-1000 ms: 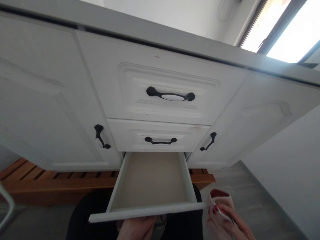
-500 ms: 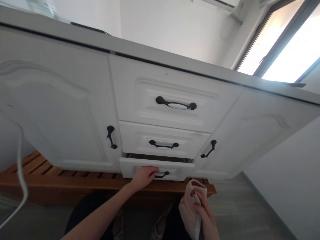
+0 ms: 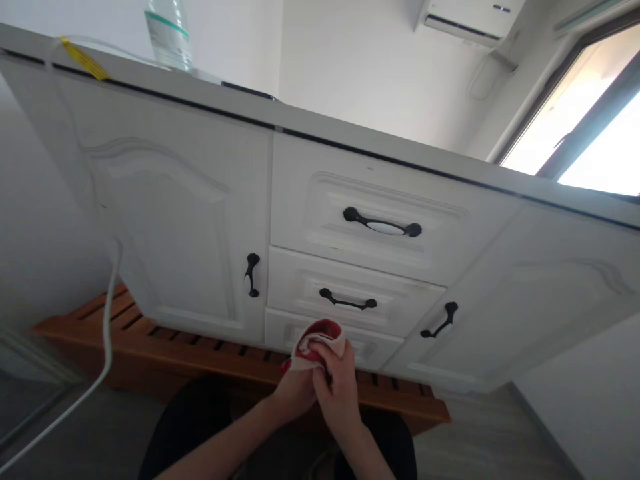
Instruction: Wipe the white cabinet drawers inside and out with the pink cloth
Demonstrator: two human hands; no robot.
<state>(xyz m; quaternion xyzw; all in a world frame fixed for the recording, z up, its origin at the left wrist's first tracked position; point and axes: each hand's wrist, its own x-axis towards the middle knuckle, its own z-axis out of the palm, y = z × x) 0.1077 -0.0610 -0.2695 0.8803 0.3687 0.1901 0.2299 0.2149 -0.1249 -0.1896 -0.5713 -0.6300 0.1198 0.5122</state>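
Observation:
A folded red and whitish cloth is bunched up in front of the bottom drawer of a white cabinet. From below and to the left, my left hand grips it, most of its fingers hidden behind the fabric. My right hand is closed on the cloth's right side, fingertips pressed into its folds. The bottom drawer is closed, and the cloth and hands cover its handle. Just above is the middle drawer's dark handle.
The cabinet has side doors and stands over a slatted wooden bench. On top are a clear bottle and a flat dark object. A white cable hangs at left. My knees are below.
My left hand has let go of the bottom drawer, which has gone from slightly open to closed. Both hands now meet on the cloth, which my right hand has brought left and up.

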